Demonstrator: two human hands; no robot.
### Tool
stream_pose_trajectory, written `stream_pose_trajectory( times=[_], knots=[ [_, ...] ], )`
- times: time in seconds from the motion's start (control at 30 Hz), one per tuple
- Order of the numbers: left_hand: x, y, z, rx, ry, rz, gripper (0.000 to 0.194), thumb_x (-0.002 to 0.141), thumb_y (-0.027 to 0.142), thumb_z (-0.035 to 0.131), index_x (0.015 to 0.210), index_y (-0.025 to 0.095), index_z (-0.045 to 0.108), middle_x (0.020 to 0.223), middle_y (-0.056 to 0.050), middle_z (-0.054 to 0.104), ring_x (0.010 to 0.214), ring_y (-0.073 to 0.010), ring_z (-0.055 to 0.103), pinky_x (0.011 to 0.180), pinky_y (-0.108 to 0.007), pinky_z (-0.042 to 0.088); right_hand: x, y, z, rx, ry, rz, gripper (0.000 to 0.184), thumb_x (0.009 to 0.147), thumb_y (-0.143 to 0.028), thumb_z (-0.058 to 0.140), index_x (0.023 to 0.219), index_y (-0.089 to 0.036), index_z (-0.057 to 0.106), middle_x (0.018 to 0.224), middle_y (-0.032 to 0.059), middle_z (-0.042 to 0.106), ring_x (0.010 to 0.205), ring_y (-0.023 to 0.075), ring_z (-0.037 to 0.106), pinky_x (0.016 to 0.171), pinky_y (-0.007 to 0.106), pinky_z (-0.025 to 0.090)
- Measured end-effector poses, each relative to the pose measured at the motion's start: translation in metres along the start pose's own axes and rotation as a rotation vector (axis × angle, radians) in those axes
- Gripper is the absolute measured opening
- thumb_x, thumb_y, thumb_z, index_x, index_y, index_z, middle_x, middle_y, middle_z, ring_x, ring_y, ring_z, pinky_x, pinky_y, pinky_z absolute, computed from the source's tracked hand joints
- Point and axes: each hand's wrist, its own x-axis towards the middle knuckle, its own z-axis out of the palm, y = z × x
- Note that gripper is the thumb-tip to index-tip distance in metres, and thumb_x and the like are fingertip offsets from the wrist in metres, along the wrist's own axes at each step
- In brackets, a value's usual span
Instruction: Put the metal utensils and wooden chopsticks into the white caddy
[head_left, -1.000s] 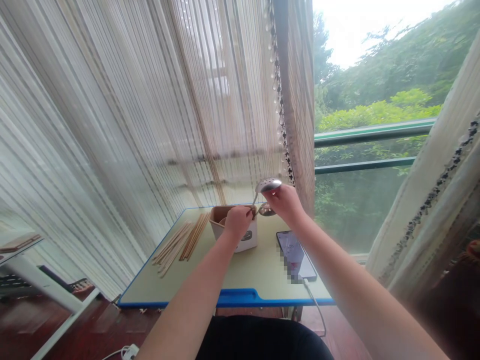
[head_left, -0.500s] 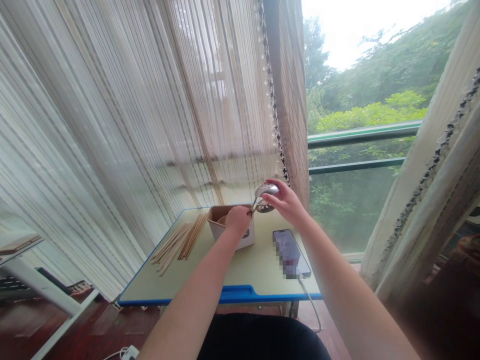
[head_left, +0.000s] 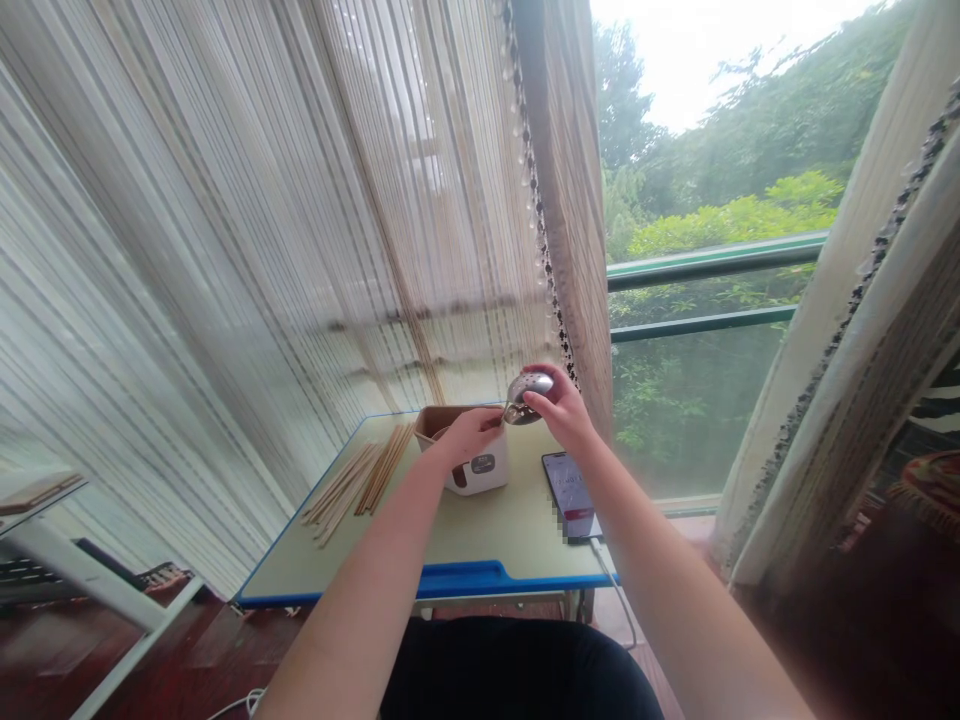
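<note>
My right hand point(head_left: 564, 405) is closed around the metal head of a slotted ladle point(head_left: 531, 383), its small holes facing up. Just beneath it is a second, darker metal ladle head point(head_left: 523, 414), close against the first. The thin handles run down and left toward my left hand point(head_left: 472, 432), whose fingers are bent over them; most of the handles are hidden there. Below my left hand stands a white box point(head_left: 487, 478) with a brown inside and a dark label. Something round and brown lies in it, partly covered by my hand.
Two bundles of wooden chopsticks point(head_left: 341, 490) lie on the left of the blue-edged table point(head_left: 420, 540). A phone point(head_left: 571, 495) with a white cable point(head_left: 611, 570) rests at the right, under my right forearm. A curtain point(head_left: 262, 250) hangs behind the table.
My left hand has loosened from a fist into a flatter hold and uncovered the box's label. The two ladle heads have come closer together in my right hand.
</note>
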Motion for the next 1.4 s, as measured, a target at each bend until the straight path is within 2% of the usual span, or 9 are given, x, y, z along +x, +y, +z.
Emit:
stream_pose_trajectory(
  times=[0.07,0.2,0.37,0.57,0.73,0.9,1.13,1.3,1.4],
  knots=[
    [-0.001,-0.002,-0.001,0.024,-0.038,0.039,0.014,0.065,0.028,0.063,0.072,0.018,0.069,0.062,-0.001,0.061,0.061,-0.0157,0.054,0.059,-0.024,0.041,-0.002,0.004,0.000,-0.024,-0.022,0.005,0.046,0.068,-0.038,0.065,0.107,-0.020,0.050,0.092,0.0034,0.060,0.076,0.0142,0.058,0.066,0.029,0.051],
    [0.000,-0.007,-0.001,0.037,-0.023,0.047,0.016,0.066,0.033,0.063,0.063,0.018,0.067,0.056,0.000,0.058,0.057,-0.0152,0.052,0.056,-0.025,0.040,-0.005,0.009,-0.001,-0.103,-0.013,-0.030,0.044,0.070,-0.038,0.064,0.107,-0.020,0.051,0.095,0.0047,0.060,0.080,0.0148,0.058,0.073,0.031,0.049],
    [0.001,-0.009,0.001,-0.003,-0.061,-0.030,0.017,0.067,0.032,0.063,0.072,0.017,0.069,0.064,-0.002,0.061,0.063,-0.0156,0.053,0.060,-0.025,0.040,-0.009,0.009,-0.004,-0.181,-0.015,-0.067,0.042,0.072,-0.038,0.062,0.108,-0.021,0.051,0.103,0.0061,0.059,0.086,0.0152,0.057,0.079,0.031,0.046],
    [0.000,-0.015,0.001,0.201,-0.068,0.101,0.022,0.075,0.034,0.056,0.075,0.015,0.068,0.069,-0.003,0.061,0.064,-0.0143,0.052,0.060,-0.025,0.041,-0.016,0.017,-0.008,-0.313,-0.037,-0.095,0.036,0.075,-0.036,0.061,0.107,-0.021,0.054,0.108,0.0069,0.059,0.097,0.0184,0.054,0.088,0.036,0.041],
    [-0.002,-0.015,0.000,0.298,-0.086,0.129,0.025,0.080,0.033,0.050,0.078,0.014,0.067,0.071,-0.004,0.060,0.066,-0.0145,0.051,0.063,-0.025,0.042,-0.021,0.023,-0.008,-0.248,-0.045,-0.104,0.035,0.077,-0.034,0.060,0.109,-0.023,0.053,0.114,0.0068,0.056,0.102,0.0192,0.052,0.092,0.038,0.038],
    [-0.004,-0.012,0.001,0.263,-0.066,0.146,0.026,0.081,0.033,0.050,0.089,0.015,0.067,0.078,-0.005,0.063,0.071,-0.0158,0.054,0.067,-0.027,0.044,-0.023,0.026,-0.006,-0.149,-0.040,-0.089,0.034,0.077,-0.032,0.060,0.109,-0.024,0.053,0.117,0.0065,0.053,0.104,0.0198,0.051,0.092,0.038,0.038],
    [-0.006,-0.015,0.003,0.353,-0.035,0.154,0.026,0.083,0.032,0.047,0.090,0.017,0.067,0.081,-0.005,0.064,0.074,-0.0162,0.055,0.069,-0.027,0.044,-0.029,0.031,0.000,-0.080,0.051,-0.086,0.036,0.074,-0.031,0.061,0.108,-0.024,0.054,0.123,0.0063,0.049,0.113,0.0208,0.045,0.097,0.039,0.034],
    [-0.008,-0.010,0.006,0.427,-0.027,0.112,0.028,0.085,0.031,0.043,0.094,0.018,0.066,0.087,-0.005,0.065,0.077,-0.0166,0.057,0.071,-0.026,0.043,-0.032,0.029,0.009,0.004,0.128,-0.026,0.039,0.073,-0.030,0.059,0.111,-0.024,0.052,0.121,0.0055,0.051,0.104,0.0185,0.050,0.091,0.036,0.038],
    [-0.011,-0.004,0.009,0.460,0.004,0.083,0.028,0.086,0.030,0.041,0.094,0.019,0.066,0.089,-0.005,0.065,0.078,-0.0171,0.058,0.070,-0.027,0.044,-0.031,0.028,0.010,0.050,0.141,0.018,0.039,0.072,-0.028,0.057,0.111,-0.023,0.052,0.112,0.0047,0.056,0.097,0.0176,0.052,0.088,0.035,0.039]
  ],
)
